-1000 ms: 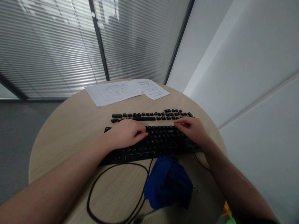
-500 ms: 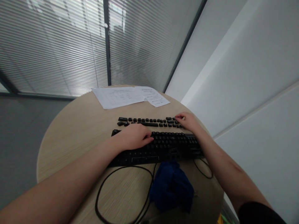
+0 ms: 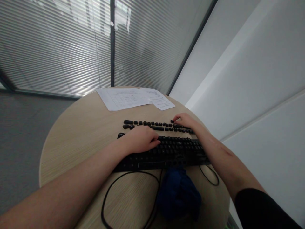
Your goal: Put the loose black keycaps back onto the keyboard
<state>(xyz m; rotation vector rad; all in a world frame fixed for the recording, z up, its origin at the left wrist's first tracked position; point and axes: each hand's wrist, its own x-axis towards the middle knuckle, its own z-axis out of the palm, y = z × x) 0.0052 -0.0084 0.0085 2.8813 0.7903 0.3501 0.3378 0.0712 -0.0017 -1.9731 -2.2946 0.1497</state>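
A black keyboard (image 3: 173,148) lies across the round table, with two rows of loose black keycaps (image 3: 156,124) beyond its far edge. My left hand (image 3: 143,139) is over the left part of the keyboard, its fingers curled together near the thumb. Whatever those fingers may hold is hidden. Beyond the keyboard, my right hand (image 3: 184,120) pinches a keycap (image 3: 172,121) at the right part of the far row. That hand and its forearm cover some keycaps and the keyboard's right end.
Printed paper sheets (image 3: 128,98) lie at the far side of the wooden table (image 3: 69,143). A crumpled blue cloth (image 3: 178,194) and a looped black cable (image 3: 111,186) are on the near side. A white wall (image 3: 267,105) stands close on the right.
My right hand has shifted left along the far row, to the keycap it now pinches. My left hand stays over the keyboard. The whole view has shifted slightly.
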